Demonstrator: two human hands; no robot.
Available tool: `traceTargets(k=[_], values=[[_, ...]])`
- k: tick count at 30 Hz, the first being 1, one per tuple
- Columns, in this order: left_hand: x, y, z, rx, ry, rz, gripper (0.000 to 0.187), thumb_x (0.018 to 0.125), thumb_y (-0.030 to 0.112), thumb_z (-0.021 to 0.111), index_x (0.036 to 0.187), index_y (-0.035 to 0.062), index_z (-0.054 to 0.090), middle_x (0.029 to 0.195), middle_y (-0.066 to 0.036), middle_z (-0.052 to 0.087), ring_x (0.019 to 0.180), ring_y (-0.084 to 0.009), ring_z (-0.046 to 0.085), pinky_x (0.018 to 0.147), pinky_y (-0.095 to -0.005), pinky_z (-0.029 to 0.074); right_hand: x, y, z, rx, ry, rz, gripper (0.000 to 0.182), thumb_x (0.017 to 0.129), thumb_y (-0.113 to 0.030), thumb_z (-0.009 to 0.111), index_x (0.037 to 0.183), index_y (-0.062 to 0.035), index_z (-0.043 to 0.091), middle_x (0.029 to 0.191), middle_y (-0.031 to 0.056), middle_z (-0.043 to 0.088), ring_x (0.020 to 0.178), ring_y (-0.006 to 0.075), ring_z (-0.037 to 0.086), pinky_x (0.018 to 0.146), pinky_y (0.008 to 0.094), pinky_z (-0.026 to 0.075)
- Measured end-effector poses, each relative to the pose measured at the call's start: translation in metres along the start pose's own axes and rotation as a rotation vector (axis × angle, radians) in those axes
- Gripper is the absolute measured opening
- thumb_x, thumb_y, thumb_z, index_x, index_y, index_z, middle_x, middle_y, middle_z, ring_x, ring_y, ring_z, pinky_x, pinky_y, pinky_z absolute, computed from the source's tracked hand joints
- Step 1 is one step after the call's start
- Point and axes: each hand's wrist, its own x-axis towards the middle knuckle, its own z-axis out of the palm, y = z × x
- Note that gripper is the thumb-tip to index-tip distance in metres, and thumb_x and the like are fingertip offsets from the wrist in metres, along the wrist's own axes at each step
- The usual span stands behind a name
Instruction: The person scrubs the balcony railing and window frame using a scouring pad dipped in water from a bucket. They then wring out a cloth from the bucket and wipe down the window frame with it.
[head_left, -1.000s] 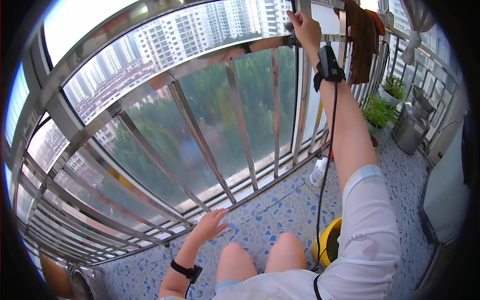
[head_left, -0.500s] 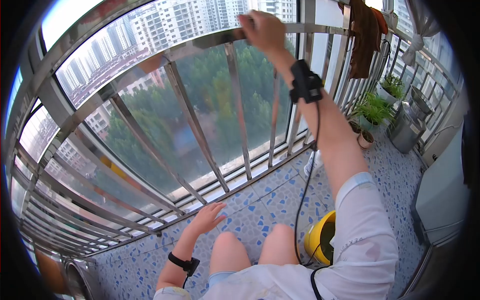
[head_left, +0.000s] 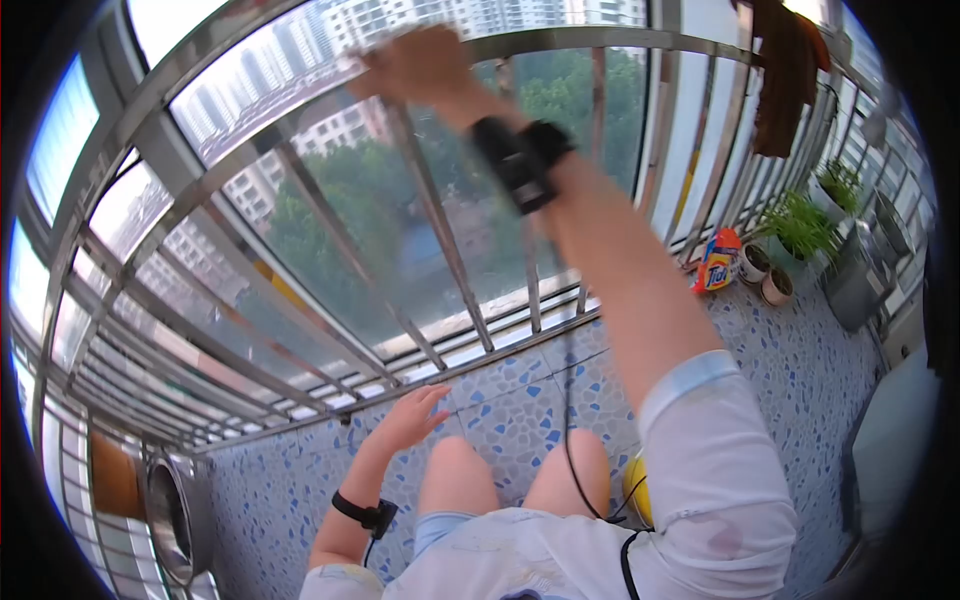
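Note:
My right hand (head_left: 420, 68) is at the metal top rail (head_left: 570, 40) of the balcony railing, with its fingers curled over. Motion blurs the fingers, and anything inside them is hidden. A black strap device (head_left: 515, 165) is on that wrist, its cable hanging down. Low in front of the railing bars, my left hand (head_left: 410, 415) hovers open above the tiled floor, holding nothing. Another black strap device (head_left: 375, 517) circles the left wrist. Beside my right knee, a yellow bucket (head_left: 638, 490) is mostly hidden by my sleeve.
A Tide detergent pack (head_left: 717, 262) stands near potted plants (head_left: 800, 228) and a metal container (head_left: 858, 280) at the right. Brown cloth (head_left: 785, 80) hangs over the railing. A round metal basin (head_left: 172, 515) leans at the lower left. Window glass lies behind the bars.
My right hand has slid left along the top rail. The view has shifted, bringing the Tide pack into sight and covering more of the bucket. My left hand stays low and open.

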Motion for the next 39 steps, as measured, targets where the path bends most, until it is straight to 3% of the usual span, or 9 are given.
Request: traceTargets(k=[1,2,3,4,10,20,29,33,39], values=[[-0.007,-0.002,0.002,-0.018,0.009,-0.027,0.045,0.095,0.031,0.053,0.133,0.0086,0.046,0.13,-0.018,0.051,0.12,-0.0364,0.049,0.1,-0.0428,0.041,-0.007,0.026,-0.015,0.002,-0.103,-0.046,0.06,0.092,-0.062,0.038,0.078,-0.0152,0.072,0.061,0.0125,0.063,0.055,0.0327,0.062,0.053,0.0411,0.048],[-0.012,-0.004,0.003,-0.042,-0.021,-0.062,0.045,0.096,0.031,0.052,0.134,0.0078,0.045,0.132,-0.018,0.05,0.122,-0.0361,0.047,0.102,-0.0422,0.038,-0.014,0.056,-0.005,-0.025,0.118,-0.154,0.066,0.086,-0.064,0.044,0.055,-0.0107,0.067,0.05,0.0105,0.058,0.046,0.0274,0.059,0.045,0.0414,0.043],[-0.016,-0.006,0.004,-0.064,-0.049,-0.091,0.046,0.097,0.032,0.05,0.136,0.0071,0.044,0.133,-0.018,0.049,0.124,-0.0358,0.045,0.105,-0.0416,0.036,-0.012,0.061,-0.071,0.021,-0.379,0.237,0.052,0.094,-0.044,0.045,0.073,-0.0002,0.063,0.069,0.0207,0.062,0.068,0.0383,0.061,0.064,0.0478,0.047],[-0.02,-0.008,0.007,-0.08,-0.026,-0.095,0.046,0.097,0.031,0.049,0.136,0.008,0.044,0.134,-0.018,0.049,0.124,-0.0359,0.045,0.105,-0.0418,0.036,-0.027,0.097,-0.055,-0.038,0.021,0.081,0.053,0.096,-0.043,0.041,0.072,-0.0005,0.063,0.062,0.0191,0.06,0.06,0.0385,0.059,0.059,0.0468,0.046],[-0.043,-0.036,0.025,-0.124,0.084,-0.067,0.045,0.097,0.034,0.049,0.134,0.0104,0.046,0.13,-0.019,0.052,0.119,-0.0367,0.049,0.1,-0.0426,0.04,-0.039,0.19,-0.048,-0.134,-0.002,0.119,0.057,0.093,-0.061,0.038,0.102,-0.0149,0.07,0.074,0.0156,0.066,0.074,0.0364,0.064,0.06,0.0436,0.049],[-0.085,-0.084,-0.007,-0.17,0.105,-0.081,0.045,0.098,0.032,0.048,0.135,0.0071,0.043,0.132,-0.019,0.05,0.12,-0.0375,0.048,0.101,-0.0425,0.039,0.025,-0.098,-0.019,0.055,-0.198,0.129,0.066,0.093,-0.053,0.044,0.055,-0.0028,0.063,0.049,0.0124,0.058,0.047,0.0284,0.059,0.051,0.0416,0.048],[-0.215,-0.133,-0.02,-0.159,0.302,-0.168,0.044,0.097,0.03,0.05,0.132,0.0051,0.044,0.127,-0.022,0.053,0.116,-0.0398,0.05,0.096,-0.0444,0.042,0.097,-0.385,0.091,0.15,0.138,-0.07,0.075,0.089,-0.067,0.037,0.053,-0.0065,0.065,0.049,0.0096,0.058,0.045,0.0247,0.06,0.043,0.0375,0.044],[-0.268,-0.157,-0.019,-0.191,0.299,-0.283,0.043,0.096,0.027,0.05,0.133,0.006,0.044,0.129,-0.021,0.052,0.119,-0.0386,0.048,0.099,-0.0431,0.04,0.102,-0.393,0.102,0.217,0.124,-0.099,0.077,0.089,-0.068,0.036,0.054,-0.0063,0.065,0.049,0.0094,0.058,0.045,0.0249,0.059,0.045,0.0361,0.045],[-0.272,-0.144,-0.024,-0.225,0.244,-0.384,0.043,0.097,0.027,0.049,0.133,0.0054,0.045,0.13,-0.021,0.051,0.121,-0.0378,0.047,0.1,-0.043,0.039,0.078,-0.249,0.053,-0.019,-0.215,-0.134,0.074,0.091,-0.068,0.033,0.058,-0.0088,0.063,0.049,0.0099,0.058,0.046,0.0249,0.06,0.047,0.0388,0.048]])
